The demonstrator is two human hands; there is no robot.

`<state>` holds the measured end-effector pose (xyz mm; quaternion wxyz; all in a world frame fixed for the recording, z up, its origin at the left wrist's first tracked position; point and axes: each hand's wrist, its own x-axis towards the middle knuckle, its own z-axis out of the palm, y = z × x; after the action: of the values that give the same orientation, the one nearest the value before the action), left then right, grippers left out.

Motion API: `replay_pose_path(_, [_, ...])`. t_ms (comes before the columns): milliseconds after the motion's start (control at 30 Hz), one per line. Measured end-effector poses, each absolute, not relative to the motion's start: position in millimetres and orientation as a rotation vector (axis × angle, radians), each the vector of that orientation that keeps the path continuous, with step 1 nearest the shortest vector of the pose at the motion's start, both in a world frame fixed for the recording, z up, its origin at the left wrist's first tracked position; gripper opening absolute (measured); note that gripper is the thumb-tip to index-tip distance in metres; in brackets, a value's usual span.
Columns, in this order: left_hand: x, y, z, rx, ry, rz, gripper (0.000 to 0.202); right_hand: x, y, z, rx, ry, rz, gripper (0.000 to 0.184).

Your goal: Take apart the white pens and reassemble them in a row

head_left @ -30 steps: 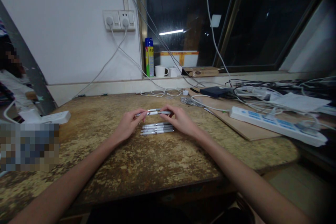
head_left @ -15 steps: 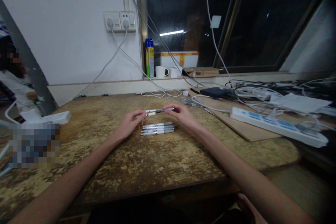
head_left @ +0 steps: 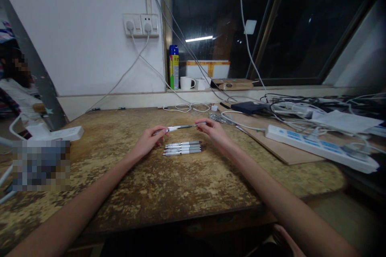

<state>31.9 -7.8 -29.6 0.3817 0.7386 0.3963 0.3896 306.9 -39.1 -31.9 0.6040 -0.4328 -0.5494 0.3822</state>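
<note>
Over the worn wooden table, my left hand point(head_left: 151, 138) pinches the white barrel point(head_left: 173, 129) of a pen. From the barrel a thin dark refill point(head_left: 186, 127) runs bare toward my right hand point(head_left: 211, 129). The fingers of my right hand close on a small grey piece point(head_left: 201, 123), apparently the pen's grip section, at the refill's far end. Just in front of both hands, several white and grey pens point(head_left: 183, 148) lie side by side on the table. Fingers cover part of both pen pieces.
At the right, a white power strip point(head_left: 319, 146) rests on a brown board point(head_left: 271, 144) beside tangled cables. Another power strip point(head_left: 70, 133) stands at the left edge. A spray can point(head_left: 174, 67) and white mug point(head_left: 187, 83) stand on the sill. A person point(head_left: 18, 76) is far left.
My right hand has moved right, away from my left hand, with the grey piece. More of the dark refill now shows between the hands. The view has shifted slightly.
</note>
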Motion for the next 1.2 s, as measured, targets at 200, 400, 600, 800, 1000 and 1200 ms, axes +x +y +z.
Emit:
replay_pose_path(200, [30.6, -6.3, -29.7, 1.853, 0.992, 1.019, 0.049, 307.9, -40.4, -31.2, -0.986, -1.204, 0.953, 0.020])
replay_pose_path(400, [30.3, -5.8, -30.3, 1.816, 0.979, 1.033, 0.050, 310.1, -36.8, -32.3, -0.946, -1.106, 0.998, 0.018])
replay_pose_path(600, [30.8, -4.4, -30.9, 1.805, 0.971, 1.044, 0.048, 313.7, -37.1, -30.9, -0.905, -1.026, 1.007, 0.016])
replay_pose_path(800, [31.1, -5.4, -29.1, 1.802, 0.982, 1.033, 0.049, 316.0, -35.1, -31.6, -0.948, -1.031, 0.965, 0.015])
replay_pose_path(1000, [31.2, -7.1, -28.9, 1.824, 0.983, 1.017, 0.048, 308.6, -35.6, -33.5, -1.043, -1.277, 0.970, 0.024])
replay_pose_path(1200, [30.8, -6.5, -26.0, 1.806, 0.993, 1.046, 0.050, 311.1, -38.1, -32.9, -1.035, -1.255, 0.977, 0.027])
